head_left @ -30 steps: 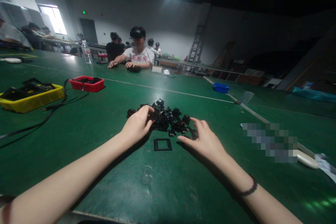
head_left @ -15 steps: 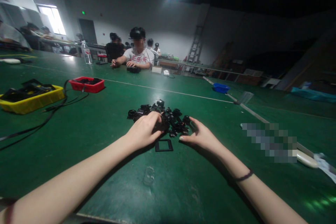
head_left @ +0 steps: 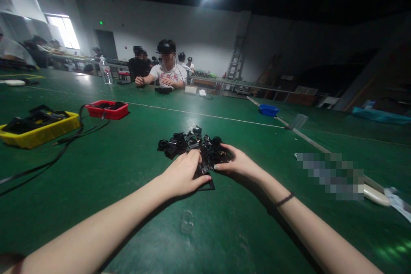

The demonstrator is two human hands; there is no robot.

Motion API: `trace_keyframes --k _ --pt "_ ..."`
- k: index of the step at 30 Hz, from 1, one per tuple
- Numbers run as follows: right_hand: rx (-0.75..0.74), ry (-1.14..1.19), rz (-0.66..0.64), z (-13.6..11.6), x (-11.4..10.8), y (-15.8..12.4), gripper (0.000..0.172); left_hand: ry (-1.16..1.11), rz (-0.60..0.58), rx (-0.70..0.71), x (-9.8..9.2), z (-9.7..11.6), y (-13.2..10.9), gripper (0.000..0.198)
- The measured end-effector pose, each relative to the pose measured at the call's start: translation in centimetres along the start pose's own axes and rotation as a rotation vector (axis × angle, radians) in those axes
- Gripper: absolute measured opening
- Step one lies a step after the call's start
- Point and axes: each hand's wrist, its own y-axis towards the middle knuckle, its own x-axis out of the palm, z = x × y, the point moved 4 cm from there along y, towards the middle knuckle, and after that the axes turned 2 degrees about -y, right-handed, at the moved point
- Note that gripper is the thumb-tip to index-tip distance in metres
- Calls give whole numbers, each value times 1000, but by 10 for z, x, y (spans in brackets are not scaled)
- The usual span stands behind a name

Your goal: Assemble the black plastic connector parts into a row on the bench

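A heap of small black plastic parts (head_left: 189,143) lies on the green table (head_left: 128,171) in front of me. My left hand (head_left: 183,175) lies at the heap's near edge, fingers pressed together over a flat black square frame (head_left: 210,187), of which only a corner shows. My right hand (head_left: 239,164) curls round the heap's right side, thumb and fingertips closed among the parts; what they grip is hidden. The two hands nearly touch. A dark band sits on my right wrist.
A yellow tray (head_left: 38,135) and a red tray (head_left: 107,113) with black parts stand at the left, with black cables (head_left: 64,145) trailing from them. A blue tray (head_left: 269,111) sits far right. A person (head_left: 168,72) works across the table beside a bottle (head_left: 105,70).
My left hand slid back from the heap's top onto the square frame and covered it. My right hand moved left into the heap. The view tilted down slightly.
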Motion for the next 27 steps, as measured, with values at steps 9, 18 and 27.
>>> trace_keyframes --k 9,18,27 --pt "28 51 -120 -14 0 24 127 132 -107 -23 2 -2 -2 58" --pt "64 52 -163 -19 8 46 118 208 -85 -43 -2 -22 2 37" --pt "83 70 -145 -29 23 60 123 248 -8 -4 -4 -48 7 21"
